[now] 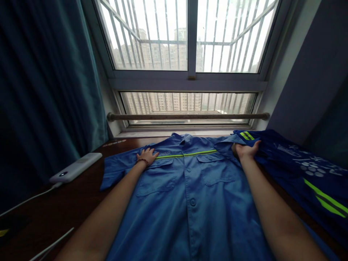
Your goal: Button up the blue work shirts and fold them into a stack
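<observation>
A blue short-sleeved work shirt (168, 210) lies front up, collar toward the window, with a yellow-green stripe across the chest and two flap pockets. Spread on its chest, near the shoulder on the left, is my left hand (147, 156), fingers apart and pressing the cloth; a beaded bracelet circles the wrist. My right hand (246, 148) grips the shirt's other sleeve (231, 139), palm turned up and thumb sticking out. Some of its fingers are hidden by the cloth.
A darker blue garment (288, 159) with reflective stripes and white print lies at the right. On the dark wooden surface (49, 206) at left are a white power bank (77, 166) and cables. A horizontal rail (187, 117) crosses before the window; a curtain (54, 83) hangs left.
</observation>
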A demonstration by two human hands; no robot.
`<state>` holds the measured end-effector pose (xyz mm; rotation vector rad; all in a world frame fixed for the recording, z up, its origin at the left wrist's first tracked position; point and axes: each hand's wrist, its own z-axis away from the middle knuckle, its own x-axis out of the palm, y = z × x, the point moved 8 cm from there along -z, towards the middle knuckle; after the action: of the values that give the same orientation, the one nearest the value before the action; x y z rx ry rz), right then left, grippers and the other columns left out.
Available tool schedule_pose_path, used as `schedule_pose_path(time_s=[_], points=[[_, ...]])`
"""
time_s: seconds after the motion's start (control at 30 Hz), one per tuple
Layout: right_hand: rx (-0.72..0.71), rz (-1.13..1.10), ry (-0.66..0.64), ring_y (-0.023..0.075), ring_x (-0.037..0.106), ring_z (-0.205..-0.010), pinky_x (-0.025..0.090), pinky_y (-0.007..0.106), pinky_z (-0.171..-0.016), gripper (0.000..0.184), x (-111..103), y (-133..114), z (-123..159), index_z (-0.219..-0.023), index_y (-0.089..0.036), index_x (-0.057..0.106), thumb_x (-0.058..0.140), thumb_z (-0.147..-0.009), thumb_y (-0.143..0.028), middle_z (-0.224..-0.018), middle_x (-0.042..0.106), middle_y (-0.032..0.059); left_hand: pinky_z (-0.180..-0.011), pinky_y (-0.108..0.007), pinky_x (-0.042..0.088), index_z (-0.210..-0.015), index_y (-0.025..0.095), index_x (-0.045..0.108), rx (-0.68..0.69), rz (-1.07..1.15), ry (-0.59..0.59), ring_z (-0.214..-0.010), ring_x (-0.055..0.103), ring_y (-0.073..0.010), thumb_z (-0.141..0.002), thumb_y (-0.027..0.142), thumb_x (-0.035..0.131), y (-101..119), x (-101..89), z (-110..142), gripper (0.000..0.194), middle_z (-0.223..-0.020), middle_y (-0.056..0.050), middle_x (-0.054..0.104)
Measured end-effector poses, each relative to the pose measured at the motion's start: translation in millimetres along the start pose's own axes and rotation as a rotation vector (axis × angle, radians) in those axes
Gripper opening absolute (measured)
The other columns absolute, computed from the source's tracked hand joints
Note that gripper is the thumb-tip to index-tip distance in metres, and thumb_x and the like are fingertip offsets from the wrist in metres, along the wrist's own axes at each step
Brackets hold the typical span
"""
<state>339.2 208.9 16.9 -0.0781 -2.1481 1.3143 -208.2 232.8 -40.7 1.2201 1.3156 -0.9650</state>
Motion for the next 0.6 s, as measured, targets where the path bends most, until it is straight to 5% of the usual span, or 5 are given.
schedule_pose_path(time_s=[0.13,0.23,0.4,0.5,0.6], points=[[0.072,-0.080,-0.225,0.0208,0.055,-0.088,0.044,0.036,-0.081,0.082,33.6,-5.0,1.9,-0.102,-0.015,0.054,0.008,-0.069,-0.076,-0.091,0.057,0.0119,-0.092,-0.059,0.024,-0.126,0.027,0.041,0.000,0.006,-0.004,-0.124,0.024,-0.0353,-0.075,0.064,0.024,0.3,0.3,0.0,0.066,-0.138,-0.006,0.031],[0.103,-0.037,-0.445,0.0203,0.053,-0.098,0.042,0.035,-0.085,0.069,81.0,-4.7,23.8,-0.101,-0.017,0.055,0.022,-0.073,-0.071,-0.100,0.058,0.0113,-0.092,-0.059,0.024,-0.126,0.026,0.041,-0.004,0.007,-0.008,-0.123,0.024,-0.0354,-0.076,0.064,0.023,0.9,-0.5,0.5,0.065,-0.138,-0.007,0.031],[0.230,0.338,-0.857,0.0187,0.053,-0.101,0.043,0.034,-0.085,0.055,159.0,26.3,84.4,-0.107,-0.022,0.055,0.021,-0.083,-0.058,-0.112,0.057,0.0062,-0.092,-0.059,0.024,-0.125,0.027,0.042,-0.012,0.002,-0.014,-0.124,0.025,-0.0351,-0.076,0.062,0.024,1.4,-1.7,1.3,0.063,-0.138,-0.007,0.031],[0.074,0.606,-0.854,0.0201,0.052,-0.102,0.038,0.035,-0.091,0.040,168.1,35.8,93.2,-0.106,-0.022,0.057,0.040,-0.080,-0.046,-0.111,0.057,0.0048,-0.092,-0.059,0.023,-0.125,0.028,0.042,-0.012,0.006,-0.015,-0.124,0.023,-0.0354,-0.076,0.063,0.025,1.8,-2.5,2.4,0.063,-0.138,-0.006,0.031],[-0.225,0.798,-0.661,0.0217,0.041,-0.115,0.027,0.035,-0.101,0.046,154.7,24.5,79.2,-0.115,-0.019,0.050,0.052,-0.070,-0.026,-0.120,0.051,0.0059,-0.093,-0.060,0.022,-0.126,0.027,0.041,-0.015,0.015,-0.016,-0.125,0.022,-0.0355,-0.076,0.063,0.025,2.0,-2.9,3.4,0.064,-0.139,-0.006,0.030]])
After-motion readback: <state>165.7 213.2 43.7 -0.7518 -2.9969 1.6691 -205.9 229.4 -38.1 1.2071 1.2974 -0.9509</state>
